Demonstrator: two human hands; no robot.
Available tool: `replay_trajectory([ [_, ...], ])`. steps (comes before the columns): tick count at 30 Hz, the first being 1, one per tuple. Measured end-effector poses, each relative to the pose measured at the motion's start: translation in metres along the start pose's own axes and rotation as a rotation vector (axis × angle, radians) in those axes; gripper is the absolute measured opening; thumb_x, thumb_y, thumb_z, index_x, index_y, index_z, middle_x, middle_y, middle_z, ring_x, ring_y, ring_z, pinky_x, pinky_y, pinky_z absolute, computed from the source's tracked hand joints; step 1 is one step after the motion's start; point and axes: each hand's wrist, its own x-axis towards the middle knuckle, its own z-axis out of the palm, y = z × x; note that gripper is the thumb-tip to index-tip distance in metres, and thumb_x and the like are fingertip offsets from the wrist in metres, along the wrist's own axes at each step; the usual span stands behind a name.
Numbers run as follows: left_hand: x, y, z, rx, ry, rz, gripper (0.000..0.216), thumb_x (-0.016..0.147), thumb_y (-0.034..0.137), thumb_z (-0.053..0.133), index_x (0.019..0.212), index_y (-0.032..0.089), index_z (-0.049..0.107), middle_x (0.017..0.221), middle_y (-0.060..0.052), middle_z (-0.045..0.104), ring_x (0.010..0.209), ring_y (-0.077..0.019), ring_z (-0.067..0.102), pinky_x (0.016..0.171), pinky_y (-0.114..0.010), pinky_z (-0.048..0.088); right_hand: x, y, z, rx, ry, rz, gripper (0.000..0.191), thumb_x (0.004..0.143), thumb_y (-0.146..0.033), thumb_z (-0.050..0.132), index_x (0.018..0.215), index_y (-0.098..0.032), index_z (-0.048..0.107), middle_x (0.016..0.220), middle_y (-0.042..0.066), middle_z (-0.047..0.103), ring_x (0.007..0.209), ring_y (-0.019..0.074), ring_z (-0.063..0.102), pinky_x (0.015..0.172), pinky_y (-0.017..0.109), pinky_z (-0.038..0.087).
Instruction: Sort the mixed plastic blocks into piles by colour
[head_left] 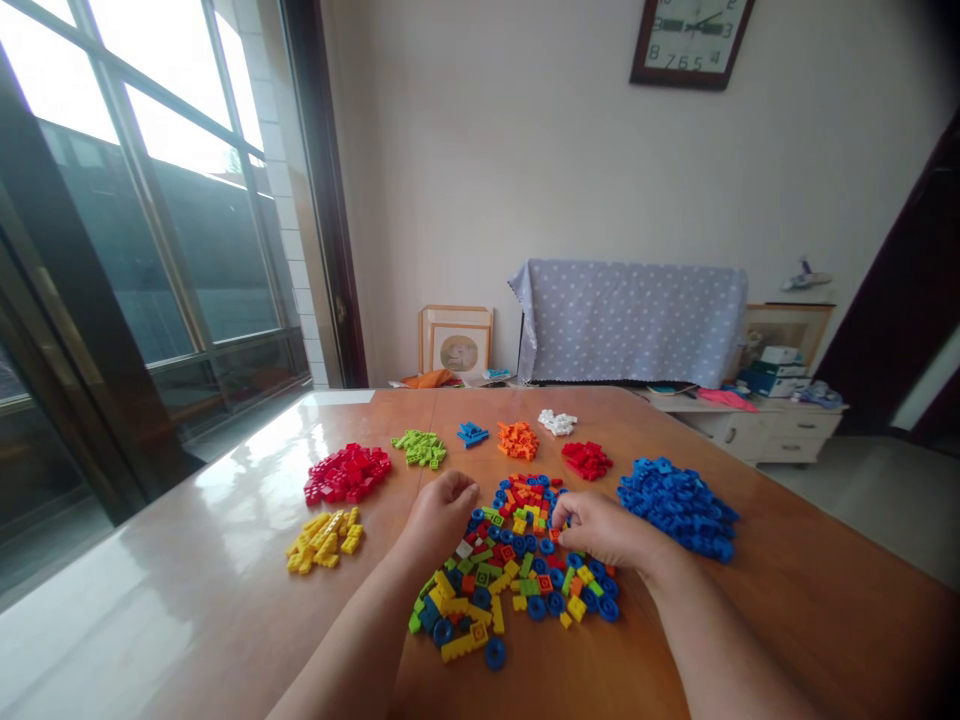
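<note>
Now the mixed bricks [517, 580] are seen spread well back from the far edge of the table [225, 610]. The right hand [596, 525] is bent narrow right beside an orange brick [554, 535]; whether it is gripped cannot be told. The left hand [444, 505] is curled at their left side, its contents hidden. Blue bricks [675, 505] are heaped toward the right edge, yellow bricks [326, 540] toward the left.

Head-height view (forward, downward) across table [810, 600]
</note>
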Motion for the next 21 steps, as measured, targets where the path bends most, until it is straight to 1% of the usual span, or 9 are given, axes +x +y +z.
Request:
replay_trajectory([
  [2,-0.0005,-0.0003,0.0005,-0.004,0.002,0.001,0.026,0.076,0.044,0.066,0.073,0.018,0.067,0.066,-0.002,0.063,0.057,-0.0145,0.050,0.051,-0.023,0.032,-0.0005,-0.0013,-0.0002,-0.017,0.022,-0.014,0.018,0.070,-0.020,0.065,0.087,-0.019,0.071,0.060,-0.005,0.057,0.053,0.0094,0.045,0.049,0.021,0.025],
  [5,-0.0016,-0.0002,0.0014,-0.018,0.009,0.001,0.026,0.074,0.044,0.068,0.073,0.019,0.067,0.067,-0.002,0.064,0.057,-0.0150,0.051,0.051,-0.023,0.032,-0.0011,-0.0032,-0.0022,-0.038,0.061,-0.053,0.012,0.074,-0.024,0.063,0.082,-0.019,0.071,0.067,-0.002,0.063,0.060,0.0109,0.050,0.052,0.021,0.028],
  [7,-0.0016,-0.0018,0.0020,0.001,0.013,0.026,0.025,0.074,0.044,0.068,0.074,0.019,0.068,0.066,-0.002,0.064,0.058,-0.0156,0.052,0.051,-0.023,0.033,-0.0009,-0.0027,-0.0035,-0.029,0.067,-0.059,0.013,0.078,-0.026,0.059,0.080,-0.018,0.070,0.069,-0.001,0.064,0.062,0.0114,0.052,0.053,0.021,0.029],
  [9,-0.0005,-0.0049,0.0025,0.035,0.017,0.072,0.025,0.075,0.044,0.066,0.075,0.019,0.068,0.066,-0.002,0.064,0.059,-0.0163,0.054,0.052,-0.024,0.035,-0.0004,-0.0010,-0.0039,-0.001,0.056,-0.036,0.015,0.079,-0.026,0.056,0.079,-0.018,0.069,0.067,-0.002,0.063,0.060,0.0110,0.050,0.052,0.021,0.029],
  [12,0.0016,-0.0095,0.0029,0.065,0.022,0.122,0.025,0.078,0.044,0.064,0.076,0.019,0.069,0.066,-0.002,0.064,0.061,-0.0171,0.055,0.054,-0.025,0.037,-0.0010,-0.0005,-0.0044,0.032,0.040,-0.006,0.014,0.078,-0.025,0.056,0.079,-0.018,0.068,0.064,-0.003,0.060,0.057,0.0104,0.048,0.051,0.021,0.028],
  [17,0.0008,-0.0066,0.0021,0.074,0.029,0.114,0.026,0.079,0.045,0.064,0.076,0.019,0.069,0.067,-0.003,0.064,0.062,-0.0173,0.055,0.055,-0.025,0.037,-0.0050,-0.0074,-0.0062,0.076,-0.001,-0.025,0.015,0.075,-0.023,0.062,0.088,-0.018,0.068,0.060,-0.005,0.053,0.055,0.0091,0.044,0.050,0.020,0.025],
  [19,-0.0007,-0.0035,0.0018,0.083,0.038,0.110,0.026,0.078,0.045,0.064,0.076,0.019,0.069,0.066,-0.003,0.063,0.061,-0.0172,0.055,0.055,-0.025,0.037,-0.0045,-0.0084,-0.0052,0.079,-0.008,-0.040,0.014,0.075,-0.026,0.065,0.087,-0.018,0.067,0.059,-0.006,0.051,0.055,0.0090,0.043,0.049,0.020,0.024],
  [21,-0.0019,-0.0011,0.0019,0.095,0.050,0.125,0.026,0.079,0.045,0.064,0.075,0.019,0.068,0.065,-0.002,0.063,0.061,-0.0171,0.055,0.054,-0.025,0.036,-0.0023,-0.0069,-0.0031,0.060,0.003,-0.042,0.014,0.075,-0.029,0.067,0.083,-0.018,0.067,0.060,-0.005,0.052,0.056,0.0093,0.044,0.050,0.020,0.026],
])
